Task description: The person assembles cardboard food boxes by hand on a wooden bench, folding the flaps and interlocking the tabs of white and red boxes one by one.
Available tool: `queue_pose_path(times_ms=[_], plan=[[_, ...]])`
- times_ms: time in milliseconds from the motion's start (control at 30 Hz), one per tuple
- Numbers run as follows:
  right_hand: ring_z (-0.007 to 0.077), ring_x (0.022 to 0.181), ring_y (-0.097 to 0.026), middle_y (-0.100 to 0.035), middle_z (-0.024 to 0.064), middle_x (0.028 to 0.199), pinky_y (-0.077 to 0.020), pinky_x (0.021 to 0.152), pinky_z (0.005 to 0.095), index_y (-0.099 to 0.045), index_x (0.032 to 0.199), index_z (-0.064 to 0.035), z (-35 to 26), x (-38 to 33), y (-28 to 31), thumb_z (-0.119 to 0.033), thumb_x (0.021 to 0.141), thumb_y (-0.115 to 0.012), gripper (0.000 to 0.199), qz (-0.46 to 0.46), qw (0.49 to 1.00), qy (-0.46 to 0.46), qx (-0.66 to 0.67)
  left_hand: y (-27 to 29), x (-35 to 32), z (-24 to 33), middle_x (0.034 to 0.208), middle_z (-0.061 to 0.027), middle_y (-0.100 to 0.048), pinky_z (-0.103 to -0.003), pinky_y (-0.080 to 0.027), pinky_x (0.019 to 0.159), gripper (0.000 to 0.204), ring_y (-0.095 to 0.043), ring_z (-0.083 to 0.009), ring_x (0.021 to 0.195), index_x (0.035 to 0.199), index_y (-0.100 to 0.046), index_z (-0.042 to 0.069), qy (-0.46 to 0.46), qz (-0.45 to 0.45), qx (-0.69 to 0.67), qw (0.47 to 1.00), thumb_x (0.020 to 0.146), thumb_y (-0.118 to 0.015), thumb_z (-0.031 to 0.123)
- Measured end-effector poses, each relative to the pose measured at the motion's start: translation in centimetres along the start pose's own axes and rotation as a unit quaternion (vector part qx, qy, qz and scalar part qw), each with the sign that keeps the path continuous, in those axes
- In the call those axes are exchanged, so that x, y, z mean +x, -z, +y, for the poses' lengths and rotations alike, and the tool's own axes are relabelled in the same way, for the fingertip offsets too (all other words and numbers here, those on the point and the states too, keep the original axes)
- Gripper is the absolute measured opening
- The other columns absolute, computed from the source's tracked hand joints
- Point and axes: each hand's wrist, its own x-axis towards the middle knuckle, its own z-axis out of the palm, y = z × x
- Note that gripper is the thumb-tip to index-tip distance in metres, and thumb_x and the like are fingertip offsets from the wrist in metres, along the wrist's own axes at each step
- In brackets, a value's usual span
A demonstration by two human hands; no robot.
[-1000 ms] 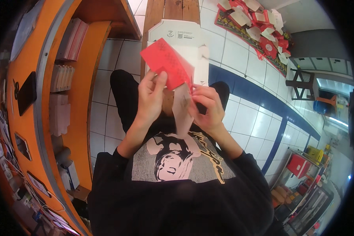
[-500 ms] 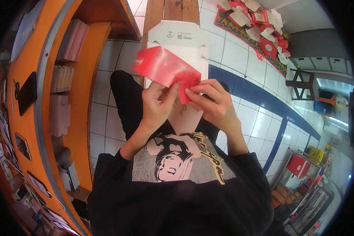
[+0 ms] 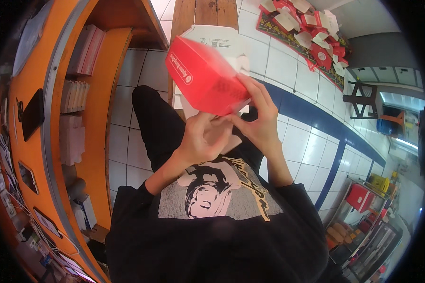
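Note:
A red cardboard box (image 3: 200, 78), partly folded into shape, is tilted in front of me between both hands. My left hand (image 3: 204, 137) has its thumb and fingers closed at the box's near lower edge, partly hidden behind it. Around the right end of the box my right hand (image 3: 259, 115) is closed, fingers along the side and thumb at the near corner. Under the box lie flat white cardboard blanks (image 3: 222, 34) on a wooden bench (image 3: 205, 12). A pale flap hangs below, above my lap.
At the far right, several folded red boxes (image 3: 322, 55) are heaped on a patterned mat (image 3: 278, 38). An orange shelf unit (image 3: 92, 127) with stacked cartons stands on my left, phones on its top. A dark stool (image 3: 363, 101) and a rack (image 3: 363, 212) stand to the right.
The red box has been turned and raised, so its printed outer side now shows. My right hand has shifted from pinching a small flap to holding the box's right end. The left hand has moved slightly nearer.

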Motion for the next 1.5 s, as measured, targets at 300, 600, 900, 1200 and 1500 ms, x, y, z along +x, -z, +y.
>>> queue_pose_path(times_ms=[300, 600, 900, 1200, 1500], plan=[[0.0213, 0.116, -0.052, -0.041, 0.0143, 0.138, -0.0495, 0.086, 0.0303, -0.046, 0.132, -0.002, 0.7, -2.1, -1.4, -0.014, 0.07, -0.08, 0.072, -0.035, 0.919, -0.145, 0.365, -0.6, 1.5, -0.3, 0.086, -0.0067, -0.067, -0.033, -0.052, 0.068, 0.026, -0.067, -0.0235, 0.077, 0.098, -0.066, 0.004, -0.051, 0.103, 0.201, 0.973, 0.073, -0.072, 0.004], [0.0226, 0.127, -0.038, -0.039, 0.0143, 0.134, -0.0284, 0.106, 0.0358, -0.03, 0.139, 0.0011, 1.9, -2.5, -0.1, -0.035, 0.075, -0.072, 0.084, 0.076, 0.869, -0.201, 0.446, 2.3, 4.4, -0.5, 0.135, -0.0193, -0.041, -0.04, -0.036, 0.099, 0.067, -0.042, -0.0301, 0.124, 0.12, -0.046, -0.005, -0.135, 0.309, 0.081, 0.938, 0.085, -0.059, 0.051], [0.0186, 0.118, -0.044, -0.045, 0.0106, 0.124, -0.0351, 0.099, 0.0346, -0.036, 0.132, -0.0091, 5.0, -4.3, 0.5, -0.021, 0.08, -0.063, 0.059, -0.079, 0.876, -0.268, 0.393, 3.6, 4.5, -2.4, 0.129, -0.0159, -0.052, -0.032, -0.037, 0.1, 0.034, -0.051, -0.0188, 0.115, 0.125, -0.045, -0.003, 0.117, 0.222, 0.11, 0.962, 0.096, -0.051, 0.014], [0.0409, 0.127, -0.037, -0.041, 0.0177, 0.138, -0.0293, 0.102, 0.0604, -0.037, 0.136, -0.0037, 19.0, 11.9, 23.0, -0.06, 0.089, -0.035, 0.073, 0.148, 0.755, -0.215, 0.601, -0.4, 8.0, 9.9, 0.118, -0.0255, -0.054, -0.047, -0.04, 0.091, 0.059, -0.054, -0.0366, 0.107, 0.115, -0.054, -0.003, -0.2, -0.228, -0.32, 0.898, 0.089, -0.046, 0.049], [0.035, 0.109, -0.054, -0.047, 0.0285, 0.127, -0.0465, 0.089, 0.0485, -0.023, 0.14, -0.0002, 28.6, -0.1, -1.2, -0.051, 0.074, -0.072, 0.097, 0.011, 0.884, -0.465, -0.041, -9.7, 5.6, 16.5, 0.115, -0.0243, -0.047, -0.044, -0.05, 0.085, 0.066, -0.057, -0.0346, 0.1, 0.096, -0.061, 0.004, -0.28, -0.064, -0.67, 0.685, 0.087, -0.042, 0.066]])
